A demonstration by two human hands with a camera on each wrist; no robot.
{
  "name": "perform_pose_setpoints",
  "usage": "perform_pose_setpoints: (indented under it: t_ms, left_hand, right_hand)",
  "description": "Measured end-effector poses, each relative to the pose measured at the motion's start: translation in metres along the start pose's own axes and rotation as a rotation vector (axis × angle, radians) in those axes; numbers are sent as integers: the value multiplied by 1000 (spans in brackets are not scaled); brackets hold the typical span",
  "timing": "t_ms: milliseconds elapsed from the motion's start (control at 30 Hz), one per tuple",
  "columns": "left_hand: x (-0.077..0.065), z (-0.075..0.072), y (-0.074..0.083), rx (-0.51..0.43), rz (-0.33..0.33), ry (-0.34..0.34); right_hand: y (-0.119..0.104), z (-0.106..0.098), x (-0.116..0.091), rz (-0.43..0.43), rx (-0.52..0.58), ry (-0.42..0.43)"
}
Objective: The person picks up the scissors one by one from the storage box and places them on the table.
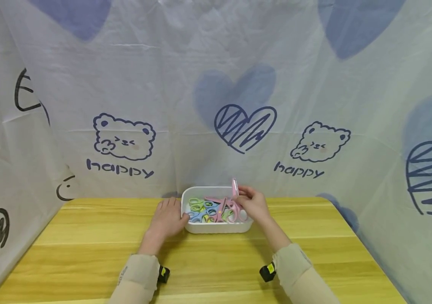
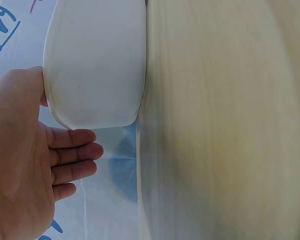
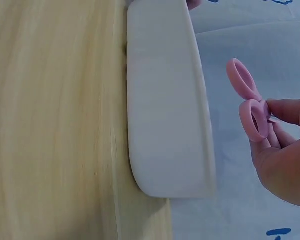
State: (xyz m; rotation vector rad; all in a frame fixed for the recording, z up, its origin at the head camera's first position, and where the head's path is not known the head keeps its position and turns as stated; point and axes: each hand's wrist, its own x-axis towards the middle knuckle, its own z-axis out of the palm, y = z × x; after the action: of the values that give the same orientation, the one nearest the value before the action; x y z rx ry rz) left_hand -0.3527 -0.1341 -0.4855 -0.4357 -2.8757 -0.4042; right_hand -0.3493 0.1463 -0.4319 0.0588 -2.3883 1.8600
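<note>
A white plastic storage box (image 1: 219,228) holds several children's scissors in green, blue and pink. My left hand (image 1: 168,216) is at its left end; in the left wrist view, the left hand (image 2: 27,155) has its thumb over the rim and its fingers against the outside of the end wall. With thumb and fingers, my right hand (image 1: 255,205) pinches a pair of pink scissors (image 1: 235,188) near the pivot, above the box's right end. Blades point up, handles down. In the right wrist view both pink handle loops (image 3: 253,120) show, apart from the box.
The box stands near the back edge of a wood-grain table (image 1: 216,266). Behind it hangs a white cloth (image 1: 185,139) printed with hearts, bears and words. Black wrist devices (image 1: 267,272) are strapped at both sleeves.
</note>
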Motion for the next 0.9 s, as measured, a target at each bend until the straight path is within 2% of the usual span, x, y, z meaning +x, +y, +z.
perform_pose_setpoints:
  t_ms: [900]
  left_hand:
    - [0,0,0,-7,-1,-3]
  right_hand:
    - [14,-49,-59,-14,32,35]
